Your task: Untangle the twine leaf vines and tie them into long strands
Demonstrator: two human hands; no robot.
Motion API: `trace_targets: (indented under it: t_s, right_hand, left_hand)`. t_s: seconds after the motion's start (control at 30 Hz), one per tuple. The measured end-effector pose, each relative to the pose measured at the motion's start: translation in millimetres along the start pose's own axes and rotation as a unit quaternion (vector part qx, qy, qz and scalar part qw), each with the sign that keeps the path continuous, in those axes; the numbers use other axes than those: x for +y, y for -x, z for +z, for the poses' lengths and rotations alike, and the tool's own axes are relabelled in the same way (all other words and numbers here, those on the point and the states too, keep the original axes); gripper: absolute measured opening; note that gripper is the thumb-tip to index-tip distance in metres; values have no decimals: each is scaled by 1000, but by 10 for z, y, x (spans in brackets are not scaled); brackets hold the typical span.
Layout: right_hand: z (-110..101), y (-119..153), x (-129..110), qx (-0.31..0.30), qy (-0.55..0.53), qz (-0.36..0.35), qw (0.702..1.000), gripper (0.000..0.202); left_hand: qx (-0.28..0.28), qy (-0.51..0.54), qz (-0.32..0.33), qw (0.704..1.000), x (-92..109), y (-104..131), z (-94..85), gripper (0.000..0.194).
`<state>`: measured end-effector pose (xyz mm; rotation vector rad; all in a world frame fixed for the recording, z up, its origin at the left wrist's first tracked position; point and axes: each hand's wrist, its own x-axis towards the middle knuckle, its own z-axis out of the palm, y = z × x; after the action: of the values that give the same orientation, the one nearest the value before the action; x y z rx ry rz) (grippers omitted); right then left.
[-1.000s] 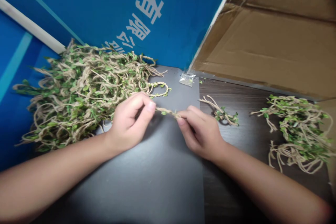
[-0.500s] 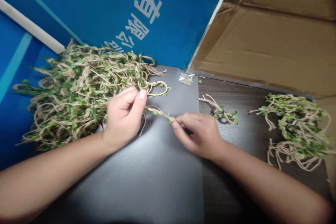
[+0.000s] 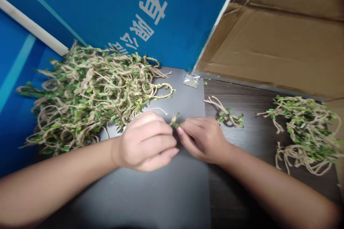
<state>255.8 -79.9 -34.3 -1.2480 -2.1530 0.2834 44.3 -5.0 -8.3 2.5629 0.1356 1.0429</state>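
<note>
My left hand (image 3: 149, 141) is closed, back of the hand up, just beside my right hand above the grey sheet. A short piece of leafy twine (image 3: 175, 121) shows between the two hands, and a loose twine end sticks out behind the left one. My right hand (image 3: 202, 137) pinches that twine between thumb and fingers. The left fingertips are partly hidden, but the twine runs into them. A big tangled pile of leafy twine (image 3: 94, 93) lies to the left, close behind my left forearm.
A small knotted bundle of leafy twine (image 3: 228, 116) lies on the dark wood table (image 3: 249, 94). Further right is a larger heap of bundles (image 3: 309, 128). A clear plastic scrap (image 3: 191, 81) sits near the cardboard (image 3: 274, 46). A blue printed panel (image 3: 107, 7) stands behind.
My left hand has moved right and toward me, up against my right hand, turning its back upward. The stretch of twine between the hands has become short. My right hand has hardly moved.
</note>
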Motion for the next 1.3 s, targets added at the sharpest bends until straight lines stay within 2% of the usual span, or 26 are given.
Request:
trace_targets:
  t_s: [0.1, 0.2, 0.3, 0.4, 0.5, 0.73, 0.93, 1.1, 1.2, 1.3]
  right_hand:
    - [-3, 0, 9, -10, -14, -12, 1000, 27]
    - [-10, -2, 18, -16, -36, 1, 999, 27]
    - [-16, 1, 23, -22, -47, 5, 999, 26]
    - [-20, 4, 29, -30, -65, 4, 997, 26]
    - [-22, 4, 39, -39, -76, 7, 996, 25]
    - [-28, -8, 32, -49, -71, 8, 996, 27]
    - [-26, -8, 41, -69, -85, 13, 994, 27]
    - [-30, -6, 31, -74, -77, 0, 994, 29]
    - [-54, -12, 13, -39, -59, -2, 997, 25]
    - [-71, -15, 13, 48, -36, -4, 998, 8]
  left_hand:
    - [-47, -19, 14, 999, -2, 29, 46, 16]
    - [-65, -65, -46, 995, -43, 45, 79, 9]
    - [-68, -66, -98, 991, -77, 42, 90, 7]
    - [-90, -46, -114, 988, -92, 34, 97, 14]
    - [-110, -32, -121, 986, -96, 31, 102, 11]
    - [-44, -27, -128, 990, -94, 33, 92, 11]
    - [-64, -12, -121, 990, -90, 26, 104, 1]
    - [-82, -4, -113, 990, -92, 30, 105, 4]
    - [-85, -14, -110, 990, -88, 23, 99, 7]
    - [-87, -25, -113, 989, -82, 10, 96, 10]
